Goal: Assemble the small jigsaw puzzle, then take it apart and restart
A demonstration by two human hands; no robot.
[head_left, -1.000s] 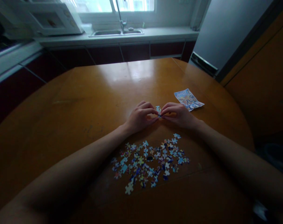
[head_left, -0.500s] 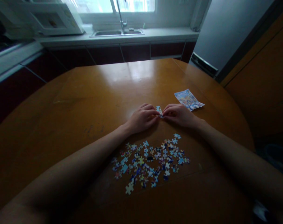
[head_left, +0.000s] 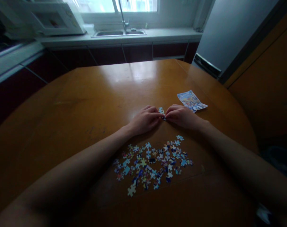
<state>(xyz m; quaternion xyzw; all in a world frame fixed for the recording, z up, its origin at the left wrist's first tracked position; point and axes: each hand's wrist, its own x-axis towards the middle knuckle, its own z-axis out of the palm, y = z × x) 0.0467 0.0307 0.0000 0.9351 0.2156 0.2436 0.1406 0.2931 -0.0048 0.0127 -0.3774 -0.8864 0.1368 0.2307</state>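
Note:
A small strip of joined jigsaw puzzle pieces lies on the wooden table between my two hands. My left hand is closed with its fingertips on the near end of the strip. From the other side my right hand pinches at the same near end, thumb and fingers together. The fingers partly cover the pieces there. Closer to me, a loose spread of many jigsaw pieces lies on the tabletop, some picture side up, in blue, yellow, white and dark colours.
A creased printed picture sheet lies beyond my right hand. The table has rounded edges. Behind it run a counter with a sink, a microwave and, at the right, a fridge.
My left fingers have shifted slightly to the right along the near end of the strip, closer to the right fingertips. The loose pieces have stayed in place.

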